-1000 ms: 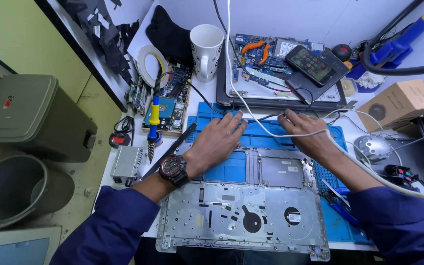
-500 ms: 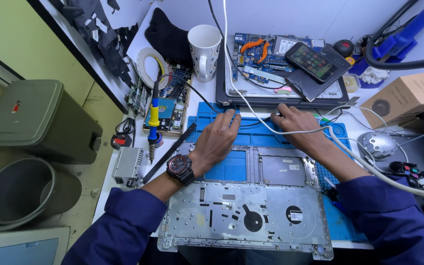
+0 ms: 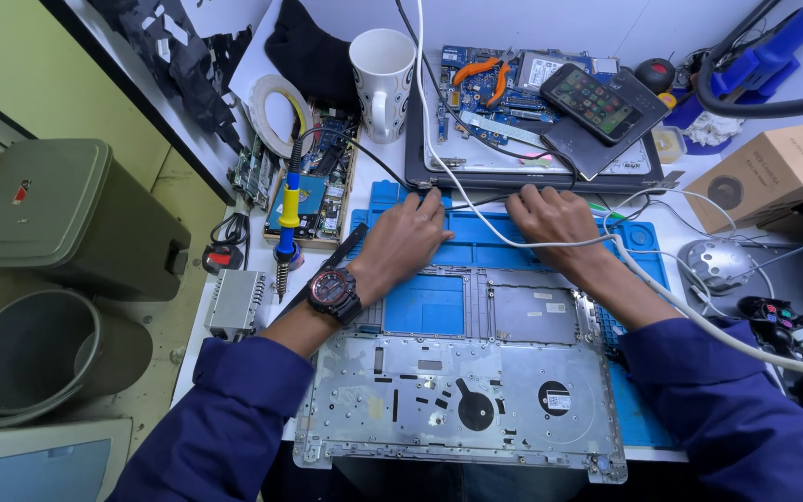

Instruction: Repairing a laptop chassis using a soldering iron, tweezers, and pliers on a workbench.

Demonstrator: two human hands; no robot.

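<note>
We log: left hand (image 3: 401, 244), right hand (image 3: 558, 223) on blue mat (image 3: 476, 253), fingers spread flat, pinching nothing. Laptop shell (image 3: 462, 400) stripped; board (image 3: 504, 88) out, unrefitted.

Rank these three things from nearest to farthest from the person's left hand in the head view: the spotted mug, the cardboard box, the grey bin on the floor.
From the left hand:
1. Spotted mug, standing just beyond the hand at the back of the bench.
2. Grey bin, on the floor off the bench's left side.
3. Cardboard box, far across the bench on the right.
</note>
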